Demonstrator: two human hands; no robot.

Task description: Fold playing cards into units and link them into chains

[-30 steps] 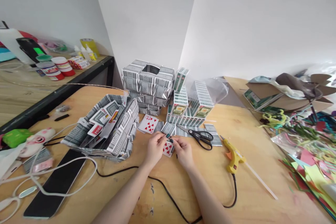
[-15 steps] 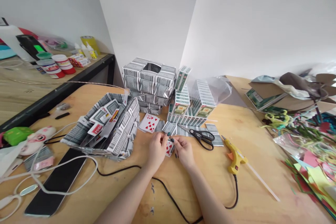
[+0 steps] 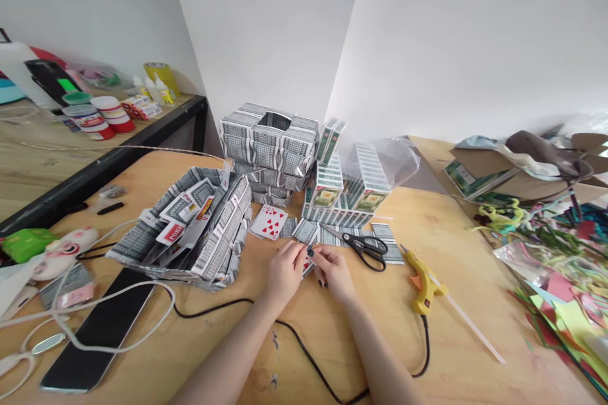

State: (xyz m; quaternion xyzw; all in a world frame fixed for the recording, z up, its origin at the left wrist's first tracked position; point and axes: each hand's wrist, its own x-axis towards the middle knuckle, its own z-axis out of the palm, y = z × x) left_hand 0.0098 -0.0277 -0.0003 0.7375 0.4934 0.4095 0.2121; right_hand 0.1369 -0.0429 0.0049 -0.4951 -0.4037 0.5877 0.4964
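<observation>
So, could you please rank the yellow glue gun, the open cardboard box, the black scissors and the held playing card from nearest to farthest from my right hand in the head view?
From your right hand:
1. Playing card, at the fingertips.
2. Black scissors, just beyond, slightly right.
3. Yellow glue gun, farther right.
4. Open cardboard box, far right, toward the back.

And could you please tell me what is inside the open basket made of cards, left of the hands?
Inside the basket are loose patterned cards and a red-and-white piece. They cover much of the bottom, so whatever lies beneath them cannot be seen.
</observation>
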